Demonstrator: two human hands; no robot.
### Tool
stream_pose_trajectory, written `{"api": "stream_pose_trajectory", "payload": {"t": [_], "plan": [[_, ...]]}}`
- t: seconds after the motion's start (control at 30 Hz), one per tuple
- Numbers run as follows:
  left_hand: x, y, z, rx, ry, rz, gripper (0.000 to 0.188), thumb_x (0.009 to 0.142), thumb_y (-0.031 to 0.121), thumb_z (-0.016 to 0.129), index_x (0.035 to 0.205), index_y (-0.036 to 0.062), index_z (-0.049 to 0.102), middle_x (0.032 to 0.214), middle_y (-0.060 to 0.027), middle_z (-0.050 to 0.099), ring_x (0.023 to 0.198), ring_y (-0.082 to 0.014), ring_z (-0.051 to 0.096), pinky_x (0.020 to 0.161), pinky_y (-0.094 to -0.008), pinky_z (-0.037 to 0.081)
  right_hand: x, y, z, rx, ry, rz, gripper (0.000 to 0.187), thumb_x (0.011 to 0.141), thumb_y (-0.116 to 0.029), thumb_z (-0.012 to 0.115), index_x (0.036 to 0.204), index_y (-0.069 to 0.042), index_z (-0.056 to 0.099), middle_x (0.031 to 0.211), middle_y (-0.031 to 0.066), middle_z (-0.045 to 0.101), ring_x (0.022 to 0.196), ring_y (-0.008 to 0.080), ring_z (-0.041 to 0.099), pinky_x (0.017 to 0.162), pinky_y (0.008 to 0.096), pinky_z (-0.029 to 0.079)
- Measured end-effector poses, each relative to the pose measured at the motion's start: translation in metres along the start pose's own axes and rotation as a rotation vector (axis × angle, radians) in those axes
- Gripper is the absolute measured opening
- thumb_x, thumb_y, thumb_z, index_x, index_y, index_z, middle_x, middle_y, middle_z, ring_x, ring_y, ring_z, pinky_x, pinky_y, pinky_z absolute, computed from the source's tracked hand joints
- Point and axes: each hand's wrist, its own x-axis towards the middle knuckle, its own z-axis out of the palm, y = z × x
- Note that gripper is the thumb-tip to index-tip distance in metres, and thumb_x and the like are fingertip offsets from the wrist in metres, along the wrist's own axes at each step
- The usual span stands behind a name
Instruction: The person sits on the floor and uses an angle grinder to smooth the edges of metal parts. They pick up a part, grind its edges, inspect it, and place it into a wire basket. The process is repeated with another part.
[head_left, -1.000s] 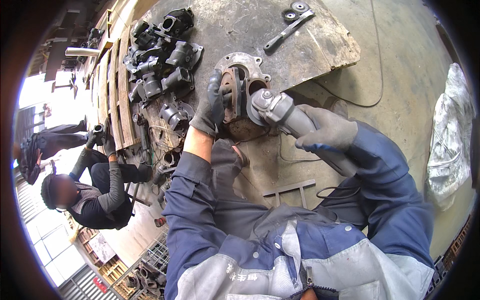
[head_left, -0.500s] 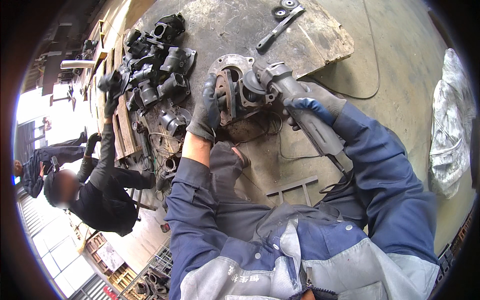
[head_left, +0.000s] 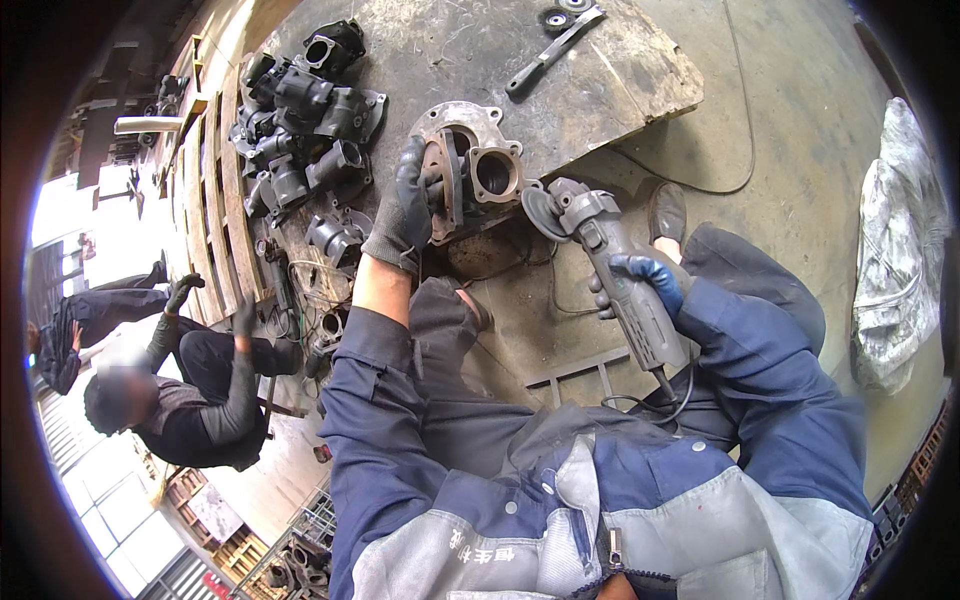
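Observation:
My left hand (head_left: 403, 205), in a dark work glove, is closed on the rusty edge of a grey metal casting (head_left: 453, 190). That casting has a round bolt flange, an upright plate and a squarish port facing up; it rests at the near edge of the worktable (head_left: 440, 60). An angle grinder (head_left: 628, 300) is gripped around its body by my gloved right hand (head_left: 648, 285). Its disc (head_left: 543, 214) stands just right of the port, apart from it. The cord leaves the grinder's rear by my lap.
Dark castings (head_left: 305, 110) are piled at the table's left. A long-handled tool (head_left: 555, 55) lies at the far right, beside small round wheels (head_left: 570, 12). On the left, a co-worker (head_left: 185, 400) sits near a wooden pallet (head_left: 205, 190). A metal frame (head_left: 580, 375) lies on the floor.
The grinder has moved right and toward me, off the casting, uncovering its port. The casting stays in my left hand. The co-worker's raised arm has come down, and the part it held has left that hand.

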Motion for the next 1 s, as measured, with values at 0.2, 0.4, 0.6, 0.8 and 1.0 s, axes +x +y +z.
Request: {"api": "stream_pose_trajectory", "payload": {"t": [0.2,0.4,0.6,0.8,1.0], "plan": [[-0.002,-0.001,-0.003,0.0,-0.053,0.0,0.074,0.112,0.063,0.047,0.147,-0.0026,0.055,0.128,-0.0268,0.074,0.107,-0.0296,0.076,0.095,-0.0371,0.06,0.007,-0.014,0.035,-0.711,0.147,-0.218,0.075,0.089,-0.019,0.087,0.152,-0.005,0.048,0.129,0.0148,0.067,0.111,0.0246,0.07,0.096,0.0405,0.059],[0.0,0.0,0.001,0.01,0.045,-0.009,0.074,0.111,0.062,0.049,0.15,-0.0002,0.054,0.125,-0.0256,0.074,0.105,-0.0288,0.076,0.092,-0.0379,0.061,0.024,-0.006,0.025,-1.253,0.147,-0.421,0.095,0.083,-0.028,0.089,0.161,-0.002,0.04,0.139,0.0181,0.064,0.127,0.0271,0.063,0.11,0.0422,0.051],[-0.004,0.0,0.002,0.028,0.006,0.011,0.076,0.11,0.064,0.051,0.149,-0.0013,0.055,0.129,-0.0255,0.074,0.106,-0.0289,0.076,0.093,-0.0384,0.061,0.008,-0.008,-0.005,-1.059,0.195,-0.318,0.094,0.084,-0.02,0.089,0.162,-0.003,0.038,0.138,0.0151,0.064,0.124,0.0241,0.064,0.107,0.0396,0.053],[0.008,-0.008,-0.01,-0.005,0.048,-0.081,0.078,0.11,0.065,0.05,0.147,-0.0034,0.057,0.127,-0.0233,0.075,0.106,-0.0279,0.076,0.094,-0.0386,0.06,0.028,-0.034,0.006,-0.358,0.084,-0.148,0.061,0.095,-0.016,0.082,0.144,-0.009,0.047,0.112,0.018,0.069,0.093,0.0307,0.075,0.084,0.0495,0.067],[0.006,-0.011,-0.012,0.019,-0.071,0.026,0.08,0.11,0.066,0.048,0.145,-0.0044,0.06,0.126,-0.0221,0.076,0.107,-0.027,0.076,0.097,-0.0377,0.059,0.027,-0.017,0.004,-0.203,0.004,-0.147,0.067,0.099,-0.035,0.077,0.15,-0.009,0.043,0.122,0.0198,0.068,0.102,0.0341,0.074,0.094,0.0529,0.064]]}}
